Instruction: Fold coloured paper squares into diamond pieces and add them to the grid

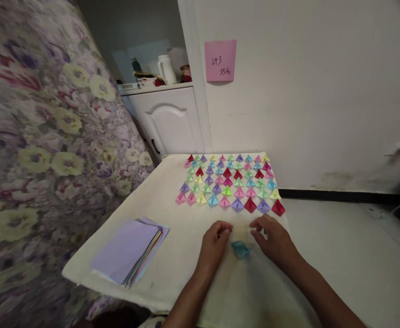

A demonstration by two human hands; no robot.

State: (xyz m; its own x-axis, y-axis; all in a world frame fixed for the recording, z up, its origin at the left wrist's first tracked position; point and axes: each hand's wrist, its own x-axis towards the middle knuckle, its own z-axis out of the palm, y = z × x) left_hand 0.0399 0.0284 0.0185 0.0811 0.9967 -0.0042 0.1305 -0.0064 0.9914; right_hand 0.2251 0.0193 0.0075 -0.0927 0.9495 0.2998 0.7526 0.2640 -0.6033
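A small teal folded paper piece (241, 249), diamond-shaped in outline, lies on the cream-coloured table (172, 264) between my hands. My left hand (215, 239) is just left of it, fingers loosely curled and the thumb tip close to the index finger; no object shows in it. To the right, my right hand (271, 234) hovers with thumb and fingers apart and nothing between them. Beyond both hands, rows of small folded paper pieces (224, 202) in red, pink, purple, yellow, green and blue cover the far part of the table.
A stack of coloured paper sheets (126, 250), purple on top, lies on the table's left side. A floral curtain (66, 159) hangs at the left. Behind stand a white cabinet (172, 116) and a wall bearing a pink note (220, 60). A white jug (166, 69) sits on the cabinet.
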